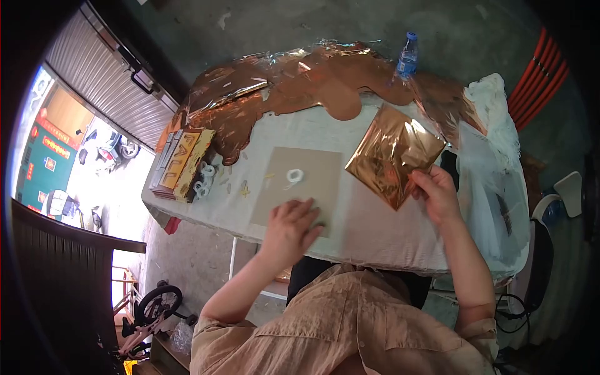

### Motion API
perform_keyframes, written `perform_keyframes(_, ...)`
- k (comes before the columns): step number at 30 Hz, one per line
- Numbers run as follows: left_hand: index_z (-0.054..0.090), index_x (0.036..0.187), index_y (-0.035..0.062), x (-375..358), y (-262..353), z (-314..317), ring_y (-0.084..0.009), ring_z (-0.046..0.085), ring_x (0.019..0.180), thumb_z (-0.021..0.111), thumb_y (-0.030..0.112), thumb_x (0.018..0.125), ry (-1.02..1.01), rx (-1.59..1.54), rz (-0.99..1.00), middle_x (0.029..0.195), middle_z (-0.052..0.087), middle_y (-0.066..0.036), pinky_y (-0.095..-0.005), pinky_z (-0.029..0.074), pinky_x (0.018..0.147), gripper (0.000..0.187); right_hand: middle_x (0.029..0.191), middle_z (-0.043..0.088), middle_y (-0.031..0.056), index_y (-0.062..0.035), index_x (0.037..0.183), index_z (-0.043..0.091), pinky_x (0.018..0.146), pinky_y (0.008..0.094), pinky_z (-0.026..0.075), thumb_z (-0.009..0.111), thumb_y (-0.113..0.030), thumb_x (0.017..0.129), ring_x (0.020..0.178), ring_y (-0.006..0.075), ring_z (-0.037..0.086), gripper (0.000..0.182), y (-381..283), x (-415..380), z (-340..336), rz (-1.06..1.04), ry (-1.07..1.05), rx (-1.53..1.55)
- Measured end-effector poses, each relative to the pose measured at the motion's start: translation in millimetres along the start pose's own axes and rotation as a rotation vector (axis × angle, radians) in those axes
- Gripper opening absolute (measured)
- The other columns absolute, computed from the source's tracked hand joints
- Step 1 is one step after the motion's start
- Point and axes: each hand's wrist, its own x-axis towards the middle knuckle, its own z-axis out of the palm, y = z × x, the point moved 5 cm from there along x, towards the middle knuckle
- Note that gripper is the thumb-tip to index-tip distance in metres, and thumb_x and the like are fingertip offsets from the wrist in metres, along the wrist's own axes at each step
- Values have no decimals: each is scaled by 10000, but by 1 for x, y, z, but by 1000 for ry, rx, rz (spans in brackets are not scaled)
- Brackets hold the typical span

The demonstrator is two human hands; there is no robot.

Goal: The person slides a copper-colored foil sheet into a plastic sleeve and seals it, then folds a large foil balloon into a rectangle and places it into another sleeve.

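We look down from the head camera at a cloth-covered table (pixel 375 231) with one person's two bare hands at work. The left hand (pixel 290 228) lies flat, fingers spread, pressing on the near edge of one tan cardboard sheet (pixel 300 181) near the middle of the table. On that sheet, toward its far side, sits one small white ring (pixel 294 175). The right hand (pixel 436 195) is well apart from the left, to the right, its fingers pinched on the near right edge of one shiny copper foil square (pixel 392 153), which lies just right of the cardboard. Across the far side of the table spreads one large crumpled mass of copper foil (pixel 312 87). One clear water bottle (pixel 407 56) with a blue cap stands at the far edge. At the left edge lies one stack of flat boxes (pixel 181 164); we cannot count them exactly. One heap of white fabric (pixel 497 112) hangs at the far right corner.
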Motion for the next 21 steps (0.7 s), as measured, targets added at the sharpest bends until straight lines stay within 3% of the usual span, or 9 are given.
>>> perform_keyframes(4, 646, 1059, 61, 16, 56, 31, -288, 508, 1111, 664, 227, 794, -21, -16, 160, 1176, 599, -112, -414, 391, 916, 313, 766, 618, -10, -58, 961, 620, 573, 216, 411, 630, -138, 875, 631, 68, 530, 118, -12, 9, 14, -47, -40, 17)
perform_keyframes(6, 652, 1024, 65, 22, 77, 38, -282, 528, 1066, 665, 202, 783, -26, -248, 259, 1162, 598, -117, -410, 409, 888, 277, 763, 614, -12, -60, 961, 620, 573, 215, 409, 630, -140, 876, 629, 66, 528, 117, -16, 10, 19, -42, -71, 9)
perform_keyframes(9, 650, 954, 60, 42, 36, 37, -291, 557, 987, 665, 164, 772, -119, -145, 211, 1088, 610, -122, -405, 440, 845, 210, 759, 615, -7, -65, 937, 617, 576, 215, 410, 627, -142, 879, 628, 72, 534, 96, -21, 4, 15, -27, -88, -3)
perform_keyframes(11, 605, 856, 65, 63, -3, 34, -296, 558, 844, 642, 143, 764, 165, -119, 128, 901, 574, -108, -402, 462, 722, 126, 761, 623, 1, -71, 913, 612, 581, 216, 416, 624, -139, 880, 632, 76, 544, 77, -19, 3, -1, 2, -32, -6)
perform_keyframes(15, 588, 831, 53, 80, -23, 34, -314, 565, 832, 607, 110, 792, 159, -5, 73, 857, 569, -123, -406, 471, 724, 71, 765, 629, 0, -75, 904, 609, 580, 206, 416, 623, -144, 879, 637, 70, 551, 74, -5, 13, -10, 58, -34, 58)
perform_keyframes(17, 603, 851, 8, 85, -27, 44, -347, 560, 894, 630, 106, 780, 5, -75, -3, 908, 590, -158, -410, 473, 795, 124, 766, 628, -11, -74, 908, 608, 572, 192, 409, 621, -148, 880, 633, 57, 544, 80, 10, 15, -5, 154, -93, 89)
perform_keyframes(21, 571, 822, 40, 84, -35, 51, -343, 563, 851, 588, 102, 810, 40, -58, 46, 859, 571, -150, -424, 482, 751, 65, 775, 621, -27, -81, 929, 629, 527, 184, 395, 647, -158, 859, 593, 52, 523, 106, 25, 7, 13, 366, -88, 24)
